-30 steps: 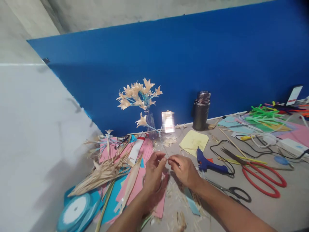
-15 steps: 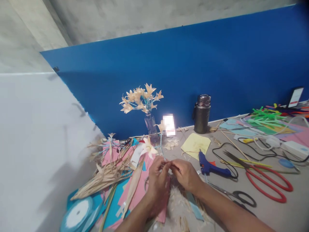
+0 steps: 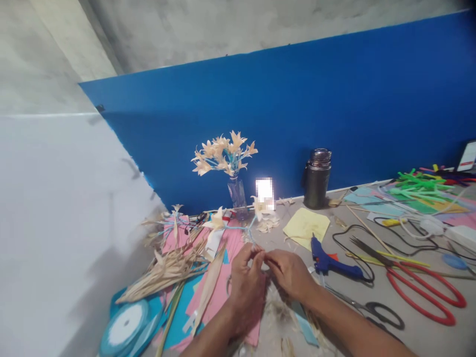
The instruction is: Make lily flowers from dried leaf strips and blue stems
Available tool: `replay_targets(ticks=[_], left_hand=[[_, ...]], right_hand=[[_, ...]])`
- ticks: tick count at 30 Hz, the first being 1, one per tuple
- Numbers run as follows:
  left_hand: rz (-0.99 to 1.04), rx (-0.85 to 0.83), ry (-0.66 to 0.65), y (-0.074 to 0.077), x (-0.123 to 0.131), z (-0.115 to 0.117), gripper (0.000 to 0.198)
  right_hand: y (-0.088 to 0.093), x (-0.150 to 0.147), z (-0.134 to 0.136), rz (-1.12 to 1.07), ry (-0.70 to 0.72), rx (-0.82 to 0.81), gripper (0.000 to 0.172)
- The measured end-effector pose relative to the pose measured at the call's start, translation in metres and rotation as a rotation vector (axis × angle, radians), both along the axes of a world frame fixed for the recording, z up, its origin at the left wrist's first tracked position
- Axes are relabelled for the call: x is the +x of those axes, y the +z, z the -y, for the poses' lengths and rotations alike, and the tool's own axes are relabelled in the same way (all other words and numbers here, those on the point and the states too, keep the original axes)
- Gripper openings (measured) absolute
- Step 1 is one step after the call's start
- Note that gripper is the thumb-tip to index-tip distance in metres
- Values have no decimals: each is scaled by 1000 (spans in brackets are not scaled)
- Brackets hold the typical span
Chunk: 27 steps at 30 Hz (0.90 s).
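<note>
My left hand (image 3: 247, 272) is closed, its thumb and fingers pinching the light-blue wrapped stem (image 3: 252, 234) of a flower sprig. Fingertip to fingertip with it, my right hand (image 3: 288, 272) is closed too, pinching at the stem's lower end; the exact spot is hidden by the fingers. Above the hands the stem forks to two cream flowers, one flower (image 3: 216, 219) leaning left and the other flower (image 3: 261, 207) upright at the right. Behind stands a clear glass vase (image 3: 237, 196) with a bunch of similar cream flowers (image 3: 225, 151).
Right of my hands lie a blue glue gun (image 3: 334, 263), red-handled scissors (image 3: 420, 287), black-handled scissors (image 3: 379, 312) and yellow paper (image 3: 307, 225). A dark flask (image 3: 318, 181) stands behind. To the left are dried husks (image 3: 167, 272), pink paper (image 3: 219, 282) and a ribbon roll (image 3: 126, 325).
The flower sprig has turned between my fingers: its left flower has swung further left and the fork now shows. The whole view has shifted slightly, with things appearing further right.
</note>
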<state>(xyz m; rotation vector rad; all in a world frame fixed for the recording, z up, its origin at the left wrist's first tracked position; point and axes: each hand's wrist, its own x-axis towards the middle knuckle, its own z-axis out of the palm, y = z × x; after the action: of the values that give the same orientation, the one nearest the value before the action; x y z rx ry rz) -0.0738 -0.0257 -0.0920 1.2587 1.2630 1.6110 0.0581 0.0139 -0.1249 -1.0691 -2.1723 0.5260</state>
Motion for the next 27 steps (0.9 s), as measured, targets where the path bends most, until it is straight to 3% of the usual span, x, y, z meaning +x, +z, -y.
replay_targets(ticks=[5,12,18,22,27], left_hand=[[-78,18,16,3,-2,0,12],[51,-30,-30,-10,-3,-2,14],[-133,24,33,-5,-11,-5,15],[-268,84,60,-1,-19,-7,17],[-274,99,89,-5,-20,-11,14]], right_hand=[[2,1,1,33,7,8,31],[-5,-1,-1,145,-20,36,20],[-3,3,-5,216,-106,106,24],[5,3,-3,261,-23,26,23],[9,3,1,141,-86,-15,34]])
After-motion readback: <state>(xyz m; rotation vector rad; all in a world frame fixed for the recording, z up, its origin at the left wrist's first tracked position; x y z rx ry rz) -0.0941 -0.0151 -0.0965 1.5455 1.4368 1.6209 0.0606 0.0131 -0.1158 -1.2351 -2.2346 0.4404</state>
